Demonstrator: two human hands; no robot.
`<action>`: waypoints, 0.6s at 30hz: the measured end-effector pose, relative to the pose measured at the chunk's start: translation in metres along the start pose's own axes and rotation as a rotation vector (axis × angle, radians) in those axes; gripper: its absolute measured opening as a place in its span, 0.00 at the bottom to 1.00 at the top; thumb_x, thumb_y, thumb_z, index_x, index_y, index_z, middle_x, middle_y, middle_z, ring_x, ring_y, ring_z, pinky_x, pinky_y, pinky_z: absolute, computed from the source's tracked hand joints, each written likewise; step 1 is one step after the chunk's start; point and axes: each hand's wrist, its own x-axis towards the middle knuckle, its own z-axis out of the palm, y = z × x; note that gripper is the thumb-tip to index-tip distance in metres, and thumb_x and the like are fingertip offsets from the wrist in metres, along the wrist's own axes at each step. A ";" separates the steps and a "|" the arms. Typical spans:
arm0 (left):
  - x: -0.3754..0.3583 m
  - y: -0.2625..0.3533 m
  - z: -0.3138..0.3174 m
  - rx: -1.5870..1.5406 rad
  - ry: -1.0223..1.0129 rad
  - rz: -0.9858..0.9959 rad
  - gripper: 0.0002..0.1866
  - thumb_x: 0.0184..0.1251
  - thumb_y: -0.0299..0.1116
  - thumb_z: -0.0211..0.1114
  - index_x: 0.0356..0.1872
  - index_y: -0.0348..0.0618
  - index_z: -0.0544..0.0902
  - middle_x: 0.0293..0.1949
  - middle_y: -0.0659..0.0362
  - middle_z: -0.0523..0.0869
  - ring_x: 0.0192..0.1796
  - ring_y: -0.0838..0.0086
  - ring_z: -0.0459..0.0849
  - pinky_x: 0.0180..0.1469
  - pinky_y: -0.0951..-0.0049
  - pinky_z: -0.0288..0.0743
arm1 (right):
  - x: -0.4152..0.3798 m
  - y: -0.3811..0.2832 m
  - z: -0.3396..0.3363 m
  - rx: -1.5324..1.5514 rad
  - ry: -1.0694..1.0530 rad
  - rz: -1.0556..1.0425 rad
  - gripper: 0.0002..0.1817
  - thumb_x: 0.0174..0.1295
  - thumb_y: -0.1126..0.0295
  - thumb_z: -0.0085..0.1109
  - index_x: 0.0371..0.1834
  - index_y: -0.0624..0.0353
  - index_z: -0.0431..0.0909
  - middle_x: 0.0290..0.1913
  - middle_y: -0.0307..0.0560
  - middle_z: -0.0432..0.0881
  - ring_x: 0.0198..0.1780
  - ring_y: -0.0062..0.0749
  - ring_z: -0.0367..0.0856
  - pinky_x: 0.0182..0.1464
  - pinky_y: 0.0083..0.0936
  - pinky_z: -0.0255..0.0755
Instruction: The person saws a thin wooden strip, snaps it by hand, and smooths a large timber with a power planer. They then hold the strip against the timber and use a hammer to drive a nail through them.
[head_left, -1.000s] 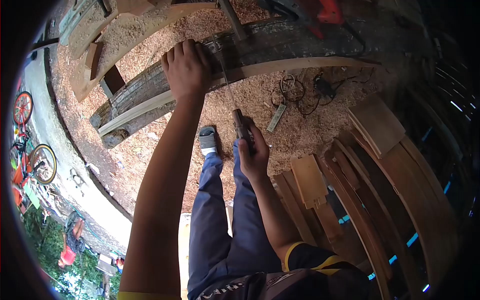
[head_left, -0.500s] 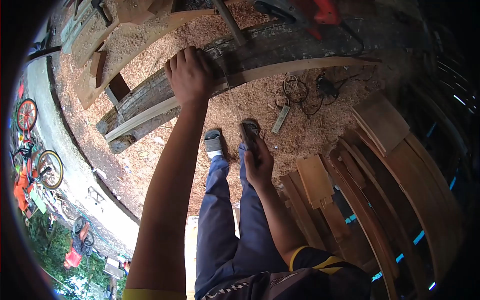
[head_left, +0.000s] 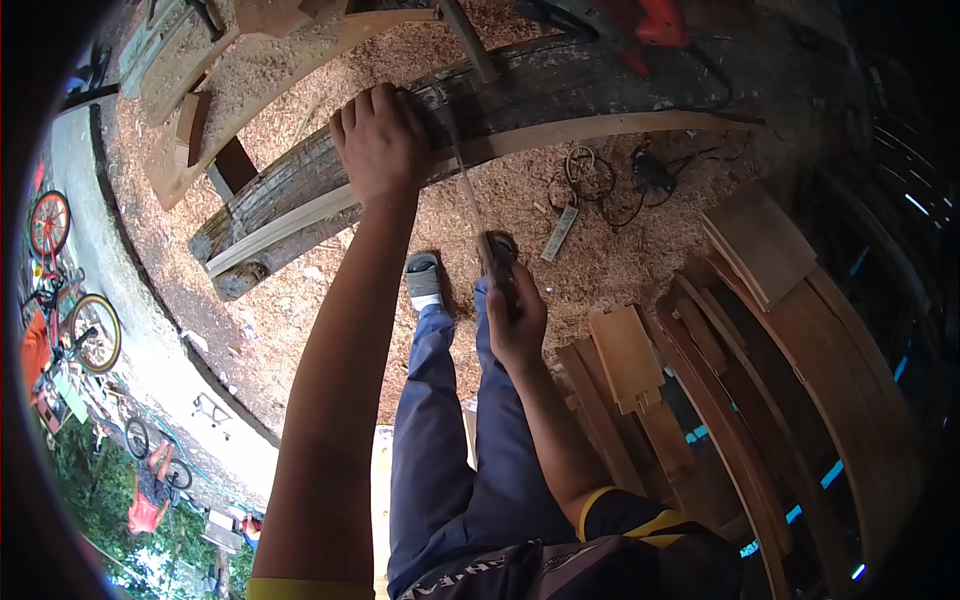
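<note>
The left hand (head_left: 380, 148) lay palm down on the beam (head_left: 590, 85), fingers bent over it, beside the saw (head_left: 469, 194). The right hand (head_left: 519, 315) was closed around the saw's handle, the blade across the beam's near edge. A power strip (head_left: 560, 233) lay on the shavings (head_left: 350, 400), right of the saw.

Floor covered in curly wood bits (head_left: 590, 265), bikes (head_left: 94, 333) by a bright sunny path (head_left: 225, 400) at 9 o'clock, green trees (head_left: 88, 470) at 8 o'clock, brown boards (head_left: 850, 400) at 4 o'clock, dark side with thin lines of light (head_left: 916, 204) near 3 o'clock.
</note>
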 end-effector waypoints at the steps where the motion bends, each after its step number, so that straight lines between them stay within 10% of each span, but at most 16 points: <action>1: 0.000 -0.001 0.000 0.008 -0.005 0.001 0.12 0.81 0.41 0.58 0.46 0.45 0.83 0.47 0.49 0.87 0.55 0.51 0.84 0.68 0.49 0.69 | 0.008 0.001 0.003 -0.002 -0.010 0.000 0.26 0.80 0.65 0.61 0.76 0.64 0.76 0.34 0.33 0.83 0.29 0.13 0.77 0.30 0.18 0.69; 4: 0.000 -0.001 -0.001 0.009 -0.007 -0.004 0.12 0.81 0.42 0.58 0.46 0.44 0.82 0.47 0.49 0.87 0.56 0.51 0.84 0.69 0.49 0.69 | 0.022 -0.009 0.008 0.037 -0.062 0.107 0.27 0.81 0.62 0.60 0.77 0.66 0.74 0.47 0.38 0.84 0.36 0.15 0.78 0.39 0.19 0.73; 12: 0.000 0.000 -0.001 0.010 0.020 0.010 0.11 0.84 0.40 0.57 0.49 0.47 0.85 0.46 0.50 0.89 0.54 0.49 0.85 0.67 0.48 0.71 | -0.005 0.000 0.001 -0.021 0.020 0.012 0.27 0.78 0.65 0.63 0.76 0.63 0.77 0.38 0.39 0.85 0.30 0.13 0.78 0.29 0.18 0.66; 15: 0.000 -0.002 0.000 0.019 0.019 0.002 0.12 0.84 0.40 0.57 0.49 0.47 0.85 0.46 0.50 0.89 0.54 0.49 0.85 0.67 0.49 0.71 | 0.022 -0.017 0.006 0.017 -0.081 0.269 0.30 0.80 0.57 0.62 0.76 0.67 0.75 0.55 0.48 0.86 0.49 0.23 0.83 0.49 0.25 0.74; 18: 0.000 -0.001 0.000 0.029 0.022 0.010 0.11 0.84 0.40 0.57 0.48 0.47 0.85 0.46 0.50 0.89 0.54 0.49 0.85 0.67 0.49 0.71 | 0.001 0.005 0.002 -0.089 -0.035 0.087 0.27 0.79 0.62 0.61 0.75 0.66 0.76 0.51 0.49 0.87 0.47 0.24 0.85 0.45 0.24 0.74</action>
